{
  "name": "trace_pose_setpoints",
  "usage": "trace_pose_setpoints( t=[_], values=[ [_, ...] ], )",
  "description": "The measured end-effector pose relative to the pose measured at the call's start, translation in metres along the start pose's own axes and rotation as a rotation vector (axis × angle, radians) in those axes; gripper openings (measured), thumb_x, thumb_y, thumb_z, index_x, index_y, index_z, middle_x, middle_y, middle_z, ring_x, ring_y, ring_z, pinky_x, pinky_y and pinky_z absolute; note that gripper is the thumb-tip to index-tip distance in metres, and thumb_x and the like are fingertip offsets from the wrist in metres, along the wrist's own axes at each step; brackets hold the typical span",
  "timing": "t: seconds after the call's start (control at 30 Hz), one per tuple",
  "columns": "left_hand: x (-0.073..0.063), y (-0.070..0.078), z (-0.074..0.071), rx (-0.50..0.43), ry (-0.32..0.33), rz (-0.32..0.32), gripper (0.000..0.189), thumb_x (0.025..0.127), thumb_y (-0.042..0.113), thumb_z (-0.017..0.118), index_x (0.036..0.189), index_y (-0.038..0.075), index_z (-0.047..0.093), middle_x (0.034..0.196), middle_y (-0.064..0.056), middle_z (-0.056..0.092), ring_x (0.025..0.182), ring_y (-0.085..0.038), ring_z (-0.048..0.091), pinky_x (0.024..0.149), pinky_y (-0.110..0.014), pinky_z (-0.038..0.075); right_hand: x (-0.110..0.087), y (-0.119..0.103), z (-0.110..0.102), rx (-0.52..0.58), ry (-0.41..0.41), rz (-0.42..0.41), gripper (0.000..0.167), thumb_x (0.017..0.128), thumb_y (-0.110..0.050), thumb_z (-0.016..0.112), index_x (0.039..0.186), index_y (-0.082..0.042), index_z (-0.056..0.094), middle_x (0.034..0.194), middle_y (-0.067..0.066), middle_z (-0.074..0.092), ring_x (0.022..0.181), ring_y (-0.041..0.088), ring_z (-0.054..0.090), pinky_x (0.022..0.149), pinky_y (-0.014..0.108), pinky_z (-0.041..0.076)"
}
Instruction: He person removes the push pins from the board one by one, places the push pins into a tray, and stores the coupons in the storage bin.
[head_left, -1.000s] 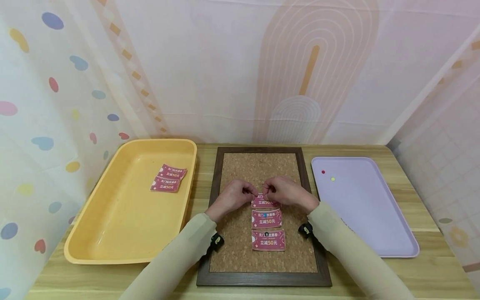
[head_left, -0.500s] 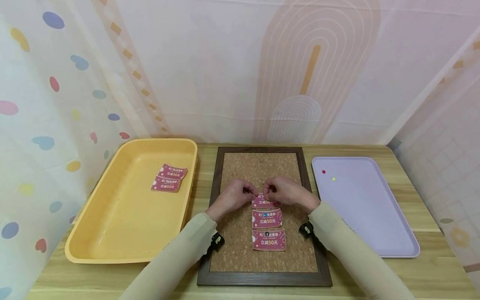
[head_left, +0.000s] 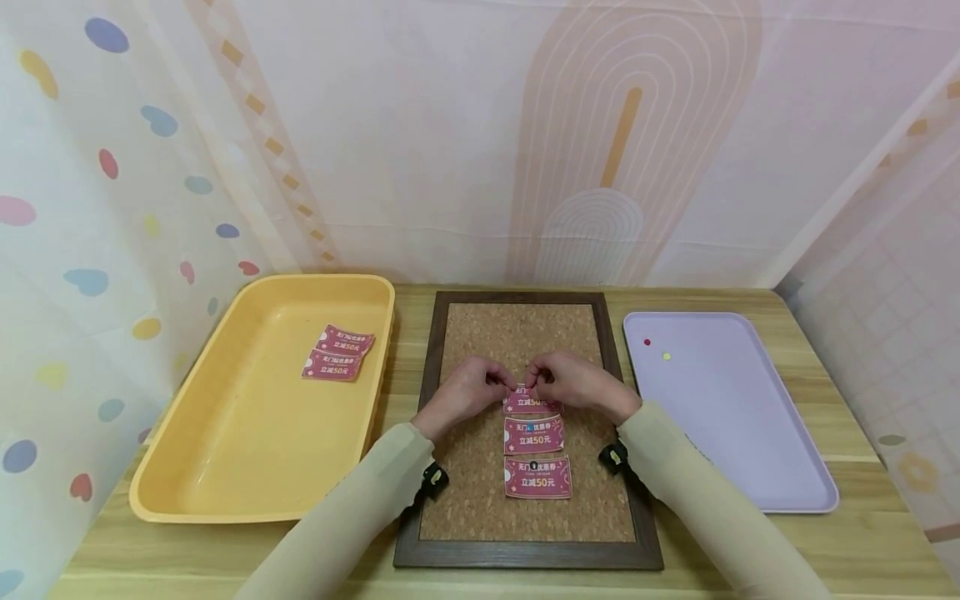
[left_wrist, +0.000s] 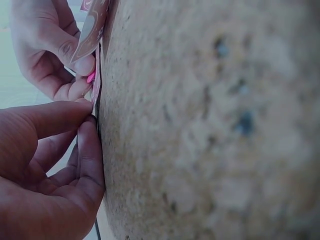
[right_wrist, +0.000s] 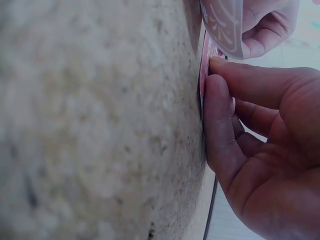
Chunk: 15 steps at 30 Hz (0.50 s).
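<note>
Pinched tight at the fingertips, the upper edge of the top coupon is held by the left hand, while the pink pin is nipped between thumb and finger of the right hand. Coupon located on the cork board, just above the middle coupon and bottom coupon, both already pinned. Since one second ago, no clear shift noted in hands or coupon; fixing is therefore judged unfinished. Whether the cork has been pierced cannot be told, the point being hidden by fingers. Farther out, two coupons are seen in the yellow tray, two pins in the purple tray.
</note>
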<state>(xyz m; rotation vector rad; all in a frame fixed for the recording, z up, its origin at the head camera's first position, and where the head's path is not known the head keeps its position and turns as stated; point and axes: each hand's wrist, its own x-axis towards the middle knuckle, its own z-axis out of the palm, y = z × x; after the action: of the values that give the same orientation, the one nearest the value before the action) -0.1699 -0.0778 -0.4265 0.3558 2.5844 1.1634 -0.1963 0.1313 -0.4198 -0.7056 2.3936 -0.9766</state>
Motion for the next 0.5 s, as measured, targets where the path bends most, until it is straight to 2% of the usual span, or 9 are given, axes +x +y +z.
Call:
trace_pose_setpoints(
  t=[0.5],
  values=[
    [-0.0004,-0.0001,0.0000,0.017,0.000,0.006,0.013,0.093,0.002,0.070,0.098,0.008,0.080,0.092,-0.001,0.074,0.080,-0.012,0.061,0.071,-0.028,0.049,-0.0019,-0.0012,0.0001,-0.001,0.002,-0.012,0.007,0.097,-0.003,0.068,0.092,-0.006,0.069,0.079,0.001,0.062,0.065,0.011,0.054,0.060,0.027,0.045]
  ],
)
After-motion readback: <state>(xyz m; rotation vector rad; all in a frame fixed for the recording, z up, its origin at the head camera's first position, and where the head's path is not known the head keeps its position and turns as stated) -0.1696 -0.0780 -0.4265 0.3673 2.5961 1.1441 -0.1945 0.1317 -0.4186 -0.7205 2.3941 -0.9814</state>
